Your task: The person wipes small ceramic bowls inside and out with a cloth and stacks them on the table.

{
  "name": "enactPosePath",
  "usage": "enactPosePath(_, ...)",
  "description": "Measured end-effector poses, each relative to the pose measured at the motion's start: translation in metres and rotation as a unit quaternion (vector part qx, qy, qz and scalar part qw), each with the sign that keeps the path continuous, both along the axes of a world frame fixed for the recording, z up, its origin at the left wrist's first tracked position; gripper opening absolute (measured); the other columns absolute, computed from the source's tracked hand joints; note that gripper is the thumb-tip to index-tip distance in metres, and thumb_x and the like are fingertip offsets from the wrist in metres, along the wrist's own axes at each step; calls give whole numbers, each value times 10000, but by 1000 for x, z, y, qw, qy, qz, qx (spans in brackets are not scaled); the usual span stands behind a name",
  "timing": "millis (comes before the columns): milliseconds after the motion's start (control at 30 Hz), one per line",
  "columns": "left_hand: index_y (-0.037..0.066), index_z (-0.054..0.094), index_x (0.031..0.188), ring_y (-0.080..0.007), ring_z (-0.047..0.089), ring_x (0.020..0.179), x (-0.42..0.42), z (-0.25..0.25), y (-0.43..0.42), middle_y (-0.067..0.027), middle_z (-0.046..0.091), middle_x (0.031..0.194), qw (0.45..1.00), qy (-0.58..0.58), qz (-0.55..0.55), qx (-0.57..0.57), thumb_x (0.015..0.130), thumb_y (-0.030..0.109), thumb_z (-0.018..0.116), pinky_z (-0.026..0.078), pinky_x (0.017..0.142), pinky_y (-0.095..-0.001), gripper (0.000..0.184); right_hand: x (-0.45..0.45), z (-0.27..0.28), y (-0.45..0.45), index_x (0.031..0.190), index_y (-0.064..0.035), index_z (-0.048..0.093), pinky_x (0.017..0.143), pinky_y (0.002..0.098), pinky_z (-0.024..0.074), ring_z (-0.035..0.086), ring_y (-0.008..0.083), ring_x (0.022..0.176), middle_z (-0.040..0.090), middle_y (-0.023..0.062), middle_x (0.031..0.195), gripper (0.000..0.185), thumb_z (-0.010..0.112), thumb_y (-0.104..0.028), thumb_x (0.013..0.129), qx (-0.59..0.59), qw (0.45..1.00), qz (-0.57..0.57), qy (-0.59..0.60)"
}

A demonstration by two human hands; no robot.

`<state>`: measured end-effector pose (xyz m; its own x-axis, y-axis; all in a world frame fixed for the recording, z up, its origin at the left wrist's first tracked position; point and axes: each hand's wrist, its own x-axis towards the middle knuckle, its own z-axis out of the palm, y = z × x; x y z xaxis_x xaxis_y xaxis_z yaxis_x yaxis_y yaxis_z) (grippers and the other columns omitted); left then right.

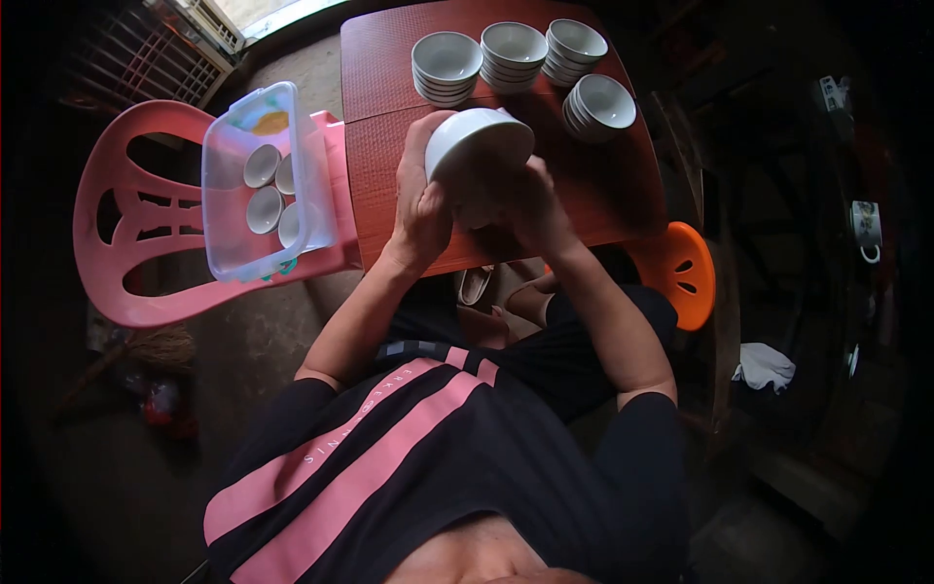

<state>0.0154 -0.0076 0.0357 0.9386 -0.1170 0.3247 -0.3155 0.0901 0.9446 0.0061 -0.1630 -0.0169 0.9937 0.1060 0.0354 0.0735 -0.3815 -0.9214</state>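
A white bowl [477,141] is tilted on its side above the near part of the red-brown table [389,146]. My left hand [422,200] is closed on its left side, fingers behind it and thumb in front. At the bowl's lower right, my right hand [541,206] is closed against it, in shadow and partly blurred. A pale patch [479,210] shows between my hands; I cannot make out what it is. Just beyond the held bowl stand stacks of white bowls: one at the left [447,60], one in the middle [513,47] and one farther right [576,43].
Another bowl stack [600,103] leans over at the table's right. On the left, a clear plastic bin [220,200] with several small bowls rests on a pink chair [102,209]. An orange stool [693,263] is at the table's near right corner. A white cloth [764,367] lies farther right.
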Motion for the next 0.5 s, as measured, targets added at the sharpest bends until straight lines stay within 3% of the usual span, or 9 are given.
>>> enactPosePath(100, -6, 426, 1214, -244, 467, 1077, 11, -10, 1, -149, 521, 1136, 985, -136, 21, 104, 793, 580, 429, 360, 934, -353, 721, -3, 7, 1, 1119, -57, 537, 755, 406, 481, 559, 337, 928, 588, 180, 992, 364, 595, -115, 764, -28, 998, 57, -10)
enactPosePath(167, 13, 417, 1247, -248, 420, 1140, 2, -12, 0, -127, 506, 1182, 993, -72, -21, 95, 808, 546, 438, 321, 972, -370, 691, 0, 8, -2, 1105, -58, 552, 714, 386, 495, 587, 326, 872, 609, 160, 965, 340, 596, -134, 776, -24, 999, 43, -15)
enactPosePath(200, 22, 418, 1256, -263, 441, 1123, -5, -14, -4, -130, 499, 1201, 995, 60, -73, -24, 813, 538, 438, 338, 966, -375, 680, 1, 20, -4, 1070, -52, 570, 666, 360, 499, 605, 312, 806, 624, 148, 927, 293, 591, -147, 794, 138, 990, -15, -8)
enactPosePath(233, 30, 419, 1265, -279, 461, 1105, -12, -15, -7, -132, 492, 1220, 964, 190, -123, -142, 818, 529, 437, 354, 960, -381, 670, 2, 31, -7, 1035, -46, 587, 617, 334, 502, 624, 297, 740, 639, 136, 888, 251, 586, -159, 812, 295, 953, -73, -2)
enactPosePath(267, 42, 406, 1289, -278, 502, 1065, -18, -17, 10, -148, 481, 1241, 856, 343, -259, -290, 830, 553, 434, 404, 928, -395, 688, 2, 39, -13, 1035, -46, 587, 617, 334, 502, 624, 297, 740, 639, 136, 888, 251, 586, -159, 812, 295, 952, -77, -3)
enactPosePath(333, 18, 392, 1298, -277, 542, 997, -24, -6, 15, -161, 502, 1217, 647, 452, -429, -439, 836, 600, 427, 444, 887, -406, 744, -1, 54, -23, 976, -25, 598, 561, 305, 497, 643, 275, 664, 651, 130, 823, 211, 585, -185, 839, 56, 980, -118, -151)
enactPosePath(367, -19, 411, 1277, -311, 541, 1037, -27, -4, 14, -176, 529, 1198, 596, 420, -465, -503, 879, 561, 418, 436, 918, -429, 704, 0, 58, -22, 969, -9, 580, 603, 333, 509, 654, 283, 721, 644, 135, 841, 209, 610, -150, 817, 43, 964, -110, -236)
enactPosePath(433, -45, 421, 1257, -328, 515, 1112, -34, 8, 14, -187, 536, 1202, 592, 442, -350, -576, 930, 424, 429, 407, 978, -439, 572, -3, 66, -25, 979, -11, 568, 618, 359, 513, 648, 328, 747, 632, 150, 861, 223, 633, -82, 778, -101, 902, -13, -419)
enactPosePath(500, -37, 416, 1259, -301, 494, 1157, -25, -17, 24, -182, 517, 1234, 549, 395, -352, -648, 931, 243, 487, 380, 1019, -433, 437, 1, 68, -25, 1062, -10, 516, 641, 369, 515, 628, 344, 824, 602, 174, 932, 334, 634, -15, 749, -144, 913, 24, -380)
